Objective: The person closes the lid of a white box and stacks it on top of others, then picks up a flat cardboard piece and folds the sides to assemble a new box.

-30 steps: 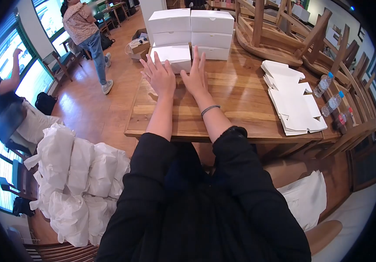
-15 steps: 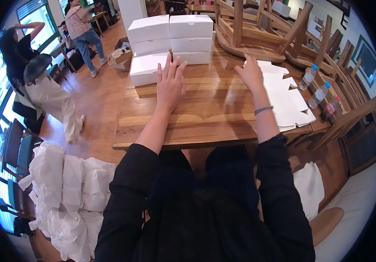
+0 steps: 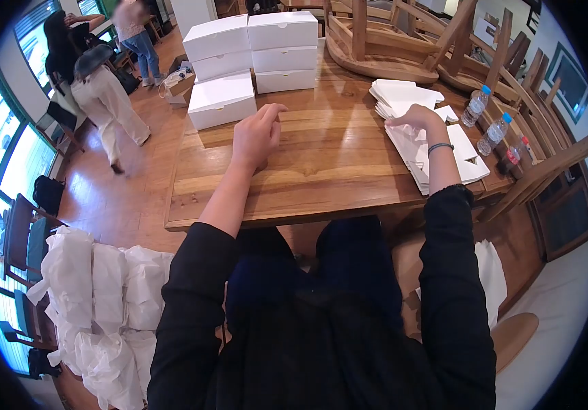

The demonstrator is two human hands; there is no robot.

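Observation:
My right hand (image 3: 420,121) bends down over a stack of flat white cardboard box blanks (image 3: 468,147) on the right of the table, its fingers closed on the edge of the upper blanks. The far-left edges of the stack look fanned and slightly lifted. My left hand (image 3: 258,137) is above the wooden table (image 3: 314,157), fingers loosely bent and nothing in them. Just beyond it stand folded white boxes (image 3: 222,101), one in front and several stacked in two columns behind.
Water bottles (image 3: 492,134) and a red-labelled bottle (image 3: 514,156) stand right of the blanks. Upturned wooden chairs (image 3: 383,58) rest at the back. White wrapped bundles (image 3: 109,287) lie at lower left. Two people (image 3: 106,102) are across the room at left.
My right hand has come down and nearer onto the blanks, whose far edges have fanned up. The left hand's spread fingers have curled. The view shifted, and a person at left walked farther away.

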